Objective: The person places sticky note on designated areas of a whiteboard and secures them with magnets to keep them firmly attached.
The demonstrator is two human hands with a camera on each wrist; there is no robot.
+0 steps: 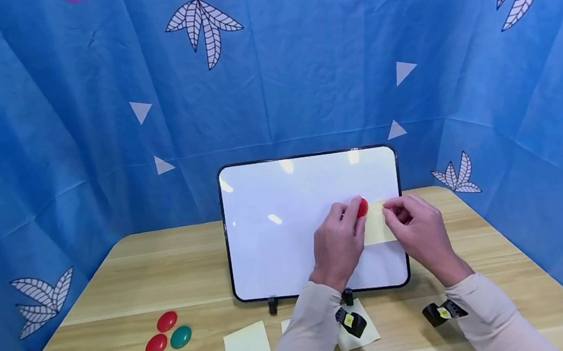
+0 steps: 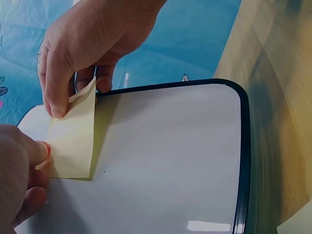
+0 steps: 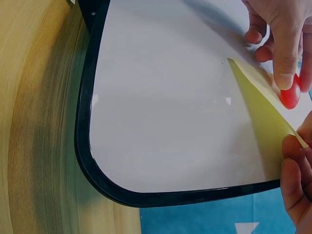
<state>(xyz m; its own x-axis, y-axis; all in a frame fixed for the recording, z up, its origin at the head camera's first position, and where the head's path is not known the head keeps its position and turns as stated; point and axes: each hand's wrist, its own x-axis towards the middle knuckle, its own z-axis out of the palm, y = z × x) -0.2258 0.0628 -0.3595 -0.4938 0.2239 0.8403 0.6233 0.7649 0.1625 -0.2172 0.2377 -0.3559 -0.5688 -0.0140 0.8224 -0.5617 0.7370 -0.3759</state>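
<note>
A whiteboard (image 1: 278, 244) with a black frame stands upright on the table. My left hand (image 1: 336, 245) pinches a round red magnet (image 1: 363, 207) at the upper left of a pale yellow sticky note (image 1: 376, 229) on the board's right side. The note's upper right edge is pinched between the thumb and fingers of my right hand (image 1: 423, 233). In the right wrist view the note (image 3: 263, 114) tilts away from the board along one side, and the red magnet (image 3: 291, 92) lies against its face. How firmly the magnet sits is hidden by the fingers.
Two red magnets (image 1: 156, 345) and a green magnet (image 1: 180, 336) lie on the table (image 1: 97, 332) at the left. Yellow notes (image 1: 247, 350) lie in front of the board, partly under my left forearm. Small black feet (image 1: 273, 305) support the board. A blue curtain (image 1: 302, 82) hangs behind.
</note>
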